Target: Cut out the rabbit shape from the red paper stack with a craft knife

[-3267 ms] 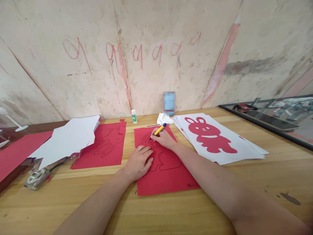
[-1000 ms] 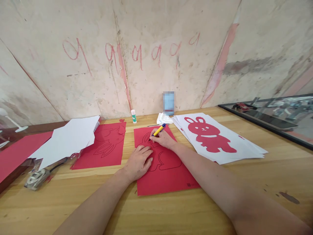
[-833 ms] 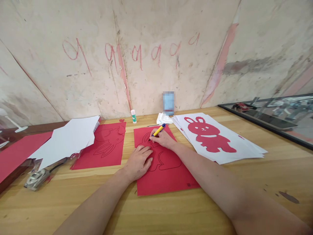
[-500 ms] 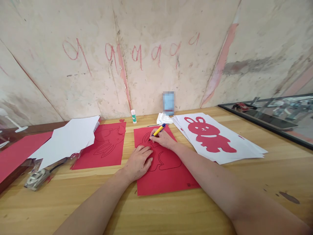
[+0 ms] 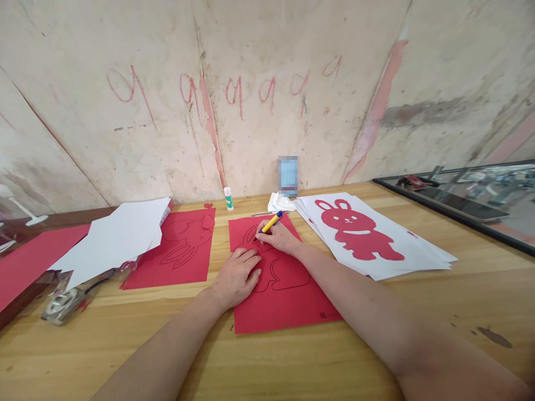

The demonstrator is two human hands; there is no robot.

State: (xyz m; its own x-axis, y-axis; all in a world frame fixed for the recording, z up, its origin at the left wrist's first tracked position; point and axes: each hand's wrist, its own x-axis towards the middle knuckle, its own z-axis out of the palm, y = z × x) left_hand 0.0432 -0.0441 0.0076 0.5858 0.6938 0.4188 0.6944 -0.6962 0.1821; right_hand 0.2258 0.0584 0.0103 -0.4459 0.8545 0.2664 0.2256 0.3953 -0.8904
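Note:
A sheet of red paper (image 5: pixel 288 309) with a rabbit outline in black lines lies in front of me. My left hand (image 5: pixel 238 277) rests on its left side, palm down, fingers spread a little and lying flat. My right hand (image 5: pixel 280 236) pinches a yellow pen-shaped tool (image 5: pixel 271 223) with a blue end. The tool is tilted, its lower tip at the rabbit's ear lines; the tip is too small to tell whether it is a nib or a blade. My right hand and forearm hide part of the drawing.
Left lie another red rabbit sheet (image 5: pixel 188 267), white papers (image 5: pixel 112 234) and a silvery device (image 5: pixel 62 306) with a cord. A glue stick (image 5: pixel 228 199) stands near the wall. Right, white sheets (image 5: pixel 388 223) bear a red rabbit cutout (image 5: pixel 355 225). A black-framed panel (image 5: pixel 455 206) is beyond.

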